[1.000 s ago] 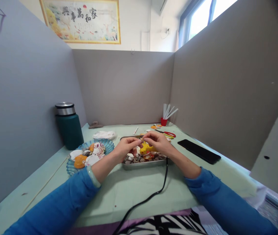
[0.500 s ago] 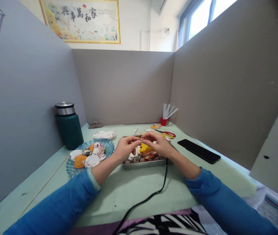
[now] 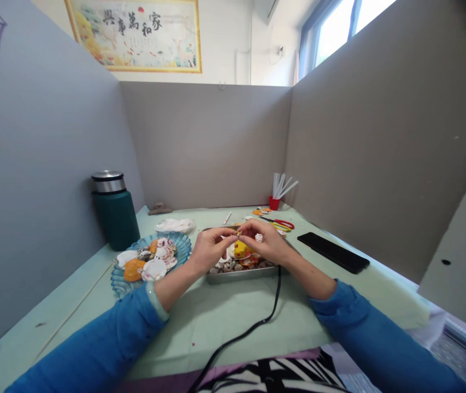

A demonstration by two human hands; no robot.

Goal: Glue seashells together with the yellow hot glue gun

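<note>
My left hand (image 3: 212, 248) and my right hand (image 3: 267, 240) meet over a metal tray (image 3: 239, 277). Thumb and forefinger of each are pinched on a small brownish piece (image 3: 239, 233), perhaps a little shell; its exact kind is too small to tell. Inside the tray lie several shells and pebble-like pieces (image 3: 233, 266). Partly hidden behind my fingers is a yellow object (image 3: 242, 249), which may be a glue gun. A black cord (image 3: 253, 329) runs from the tray's right side toward my lap.
Left of the tray, a blue scalloped plate (image 3: 183, 248) bears several shells. A green flask (image 3: 117, 218) stands behind it. On the right are a black phone (image 3: 333, 252), red-and-yellow scissors (image 3: 282, 224) and a red cup (image 3: 274, 204) of white sticks. Grey partitions (image 3: 208, 147) enclose the table.
My fingers have shifted very slightly around the small piece, which shows a bit more between the fingertips. Everything else stays where it was.
</note>
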